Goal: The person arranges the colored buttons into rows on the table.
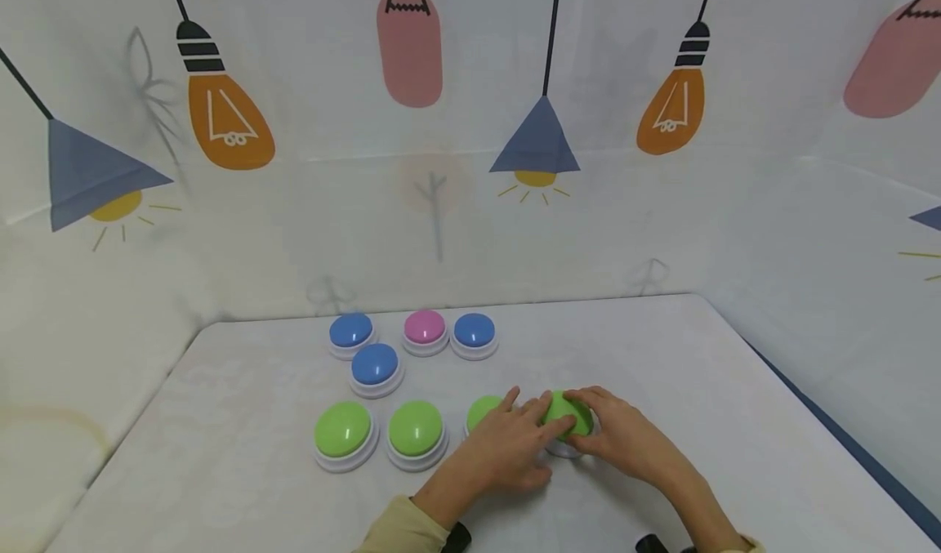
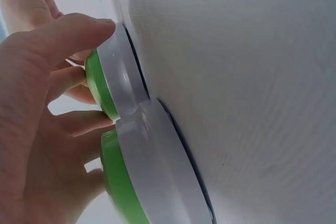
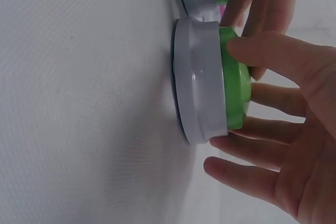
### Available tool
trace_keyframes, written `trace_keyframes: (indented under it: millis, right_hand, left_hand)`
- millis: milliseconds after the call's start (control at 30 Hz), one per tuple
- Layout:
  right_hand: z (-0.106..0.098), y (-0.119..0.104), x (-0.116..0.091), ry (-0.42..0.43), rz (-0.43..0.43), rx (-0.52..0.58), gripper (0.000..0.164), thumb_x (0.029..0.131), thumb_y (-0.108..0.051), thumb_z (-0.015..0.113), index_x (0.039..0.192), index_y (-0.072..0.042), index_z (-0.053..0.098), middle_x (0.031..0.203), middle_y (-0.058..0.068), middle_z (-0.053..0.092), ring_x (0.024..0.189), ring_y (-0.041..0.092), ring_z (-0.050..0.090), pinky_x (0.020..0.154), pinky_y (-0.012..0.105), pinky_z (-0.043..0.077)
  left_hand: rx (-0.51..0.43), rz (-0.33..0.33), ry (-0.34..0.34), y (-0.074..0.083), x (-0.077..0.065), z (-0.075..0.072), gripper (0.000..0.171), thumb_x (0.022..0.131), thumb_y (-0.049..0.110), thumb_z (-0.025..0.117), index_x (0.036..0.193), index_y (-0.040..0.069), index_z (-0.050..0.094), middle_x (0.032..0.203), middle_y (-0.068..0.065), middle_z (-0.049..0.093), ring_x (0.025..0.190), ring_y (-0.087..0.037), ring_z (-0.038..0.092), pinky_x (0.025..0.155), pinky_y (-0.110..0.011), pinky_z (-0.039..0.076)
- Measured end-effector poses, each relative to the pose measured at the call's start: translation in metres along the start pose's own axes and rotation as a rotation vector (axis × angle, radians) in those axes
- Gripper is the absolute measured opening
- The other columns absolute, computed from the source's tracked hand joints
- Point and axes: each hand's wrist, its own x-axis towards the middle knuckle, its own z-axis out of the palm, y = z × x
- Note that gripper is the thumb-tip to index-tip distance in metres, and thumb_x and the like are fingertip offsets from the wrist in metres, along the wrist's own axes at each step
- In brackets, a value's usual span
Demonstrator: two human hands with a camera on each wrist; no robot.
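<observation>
My right hand [image 1: 631, 437] holds the rightmost green push button [image 1: 568, 408], thumb on one side of the dome and fingers round the other. My left hand [image 1: 506, 448] reaches over from the left with spread fingers touching that same button. In the left wrist view its thumb lies against the white base [image 2: 119, 66], while its other fingers cross the green domes. Partly hidden under the left hand is another green button [image 1: 481, 411]. The right wrist view shows the held button's white base [image 3: 199, 82] down at the table surface.
Two more green buttons [image 1: 342, 429] [image 1: 416, 428] stand to the left in the same row. Behind them are several blue buttons [image 1: 375, 364] and a pink button [image 1: 424, 327]. A white cloth covers the table [image 1: 243, 422]; a lamp-patterned curtain [image 1: 331, 234] hangs behind.
</observation>
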Motion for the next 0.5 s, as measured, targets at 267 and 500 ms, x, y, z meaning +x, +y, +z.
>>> trace_keyframes:
  millis: [267, 500]
  right_hand:
    - [0.0005, 0.001, -0.001, -0.011, 0.011, 0.013, 0.059, 0.084, -0.037, 0.077, 0.133, -0.01, 0.058, 0.133, 0.008, 0.058, 0.124, 0.033, 0.056, 0.1, 0.053, 0.048]
    - [0.0003, -0.0008, 0.0013, -0.001, 0.013, -0.021, 0.063, 0.085, -0.04, 0.077, 0.137, -0.012, 0.055, 0.136, 0.01, 0.057, 0.125, 0.035, 0.055, 0.099, 0.056, 0.048]
  left_hand:
    - [0.005, 0.0, 0.012, -0.0017, -0.0024, 0.0002, 0.071, 0.085, 0.044, 0.07, 0.149, 0.031, 0.041, 0.153, -0.01, 0.044, 0.134, -0.017, 0.05, 0.116, -0.053, 0.03]
    - [0.014, -0.014, 0.02, -0.0055, -0.0039, -0.0039, 0.07, 0.085, 0.046, 0.07, 0.148, 0.031, 0.043, 0.154, -0.009, 0.042, 0.135, -0.019, 0.049, 0.116, -0.052, 0.03]
